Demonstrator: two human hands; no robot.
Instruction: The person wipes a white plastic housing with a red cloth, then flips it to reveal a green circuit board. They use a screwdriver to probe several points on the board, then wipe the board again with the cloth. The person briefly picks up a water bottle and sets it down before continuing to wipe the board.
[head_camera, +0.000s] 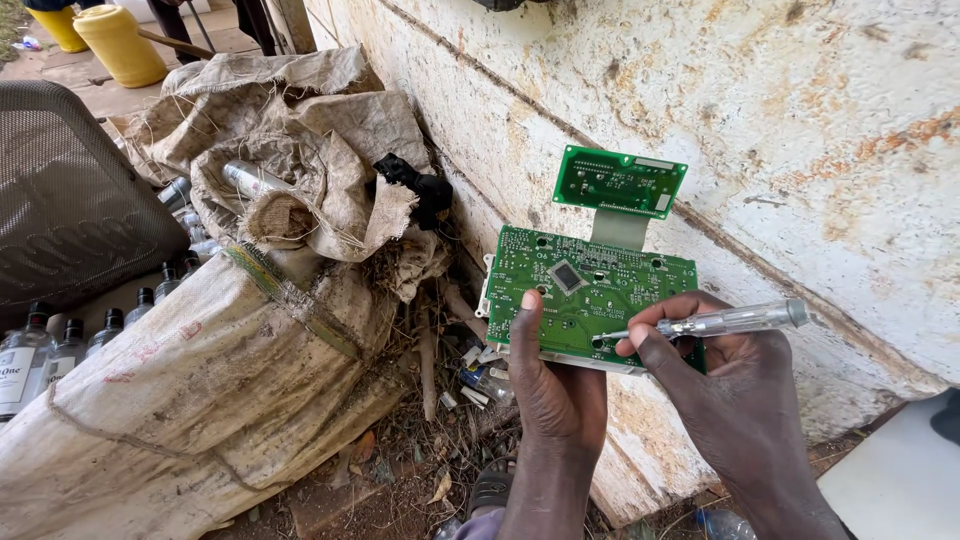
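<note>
My left hand grips the lower edge of a green circuit board, thumb pressed on its face. A flat ribbon joins this board to a smaller green board that stands above it against the wall. My right hand holds a clear-handled screwdriver. Its tip touches the lower right part of the large board.
A stained white wall runs behind the boards. Dirty woven sacks lie at left, with several glass bottles beside them. A dark mesh chair back and yellow jerrycans stand further left. Litter covers the dirt ground.
</note>
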